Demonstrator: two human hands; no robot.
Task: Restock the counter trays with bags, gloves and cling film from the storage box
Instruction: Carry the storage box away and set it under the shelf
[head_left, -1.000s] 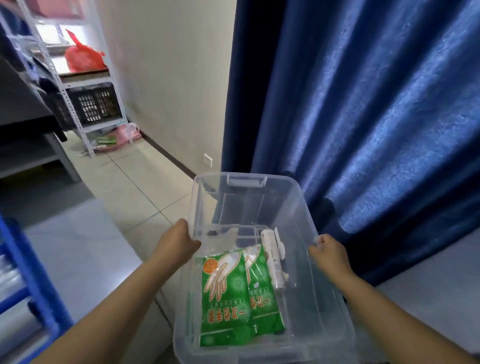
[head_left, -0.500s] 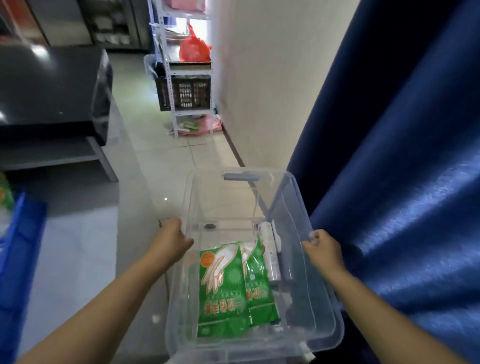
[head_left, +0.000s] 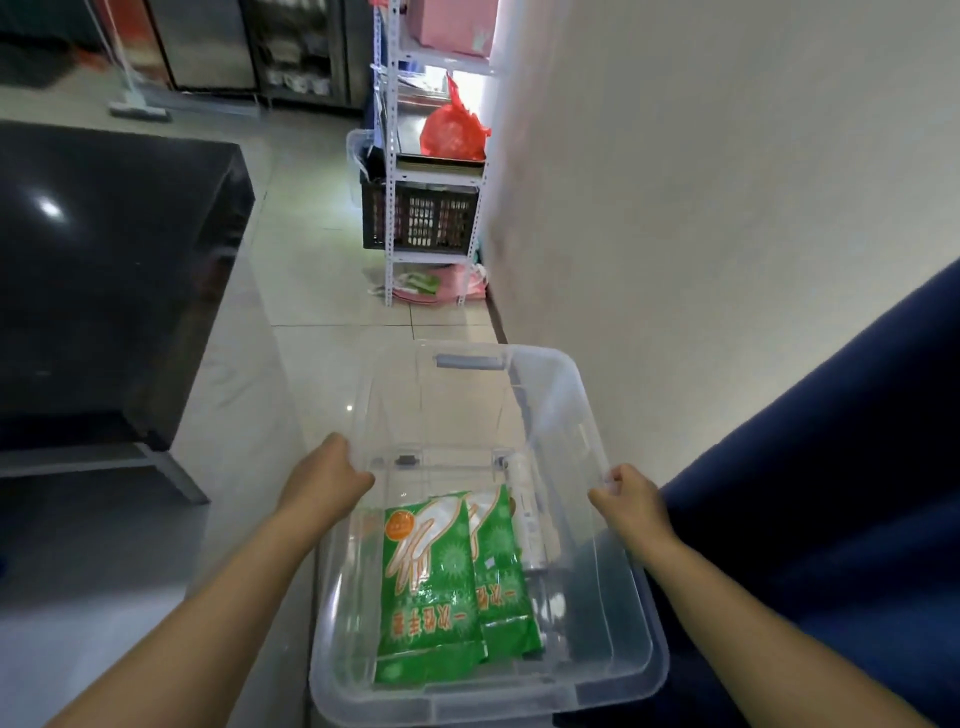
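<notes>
I carry a clear plastic storage box (head_left: 571, 395) in front of me, above the tiled floor. My left hand (head_left: 324, 480) grips its left rim and my right hand (head_left: 626, 493) grips its right rim. Inside lie two green glove packets (head_left: 431, 587), one overlapping the other, printed with a white hand. A white cling film roll (head_left: 527, 519) lies along their right side, against the box wall. No bags are visible in the box.
A black counter block (head_left: 104, 270) stands on the left. A white metal shelf rack (head_left: 431, 171) with a red bag and a black crate stands ahead against the cream wall. A dark blue curtain (head_left: 831, 467) hangs at the right.
I have turned left with the box: the blue curtain has slid to the right edge, and the wall, rack and black counter have come into the middle. Both hands keep their hold.
</notes>
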